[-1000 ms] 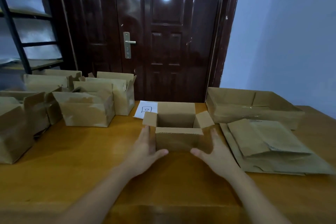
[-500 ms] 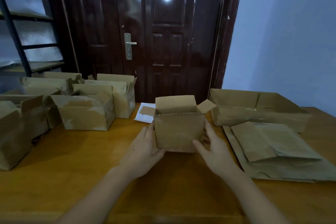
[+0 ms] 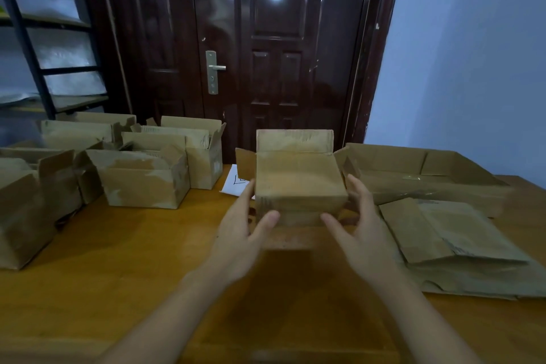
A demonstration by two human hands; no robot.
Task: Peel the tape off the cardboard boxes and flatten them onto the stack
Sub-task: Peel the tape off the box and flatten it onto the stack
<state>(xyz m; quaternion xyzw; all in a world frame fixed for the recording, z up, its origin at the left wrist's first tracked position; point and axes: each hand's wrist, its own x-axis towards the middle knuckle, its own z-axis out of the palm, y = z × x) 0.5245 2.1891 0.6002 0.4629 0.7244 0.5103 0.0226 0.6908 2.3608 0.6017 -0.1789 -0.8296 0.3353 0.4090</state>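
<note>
Wooden table (image 3: 118,275): bears all items. White paper sheet (image 3: 233,185): flat on table, near far edge, dark marking. Dark glossy door (image 3: 266,53): beyond table, metal lever handle (image 3: 213,71). Black metal shelving (image 3: 35,47): left of door. Pale wall (image 3: 461,68): right of door.

Two bare forearms entering from the lower edge, uncovered by any sleeve up to the frame border. Left hand (image 3: 245,233) and right hand (image 3: 359,230) ungloved. Wrists and visible fingers plain, free of watch, bracelet or ring. Nails short; finer detail lost to blur.
</note>
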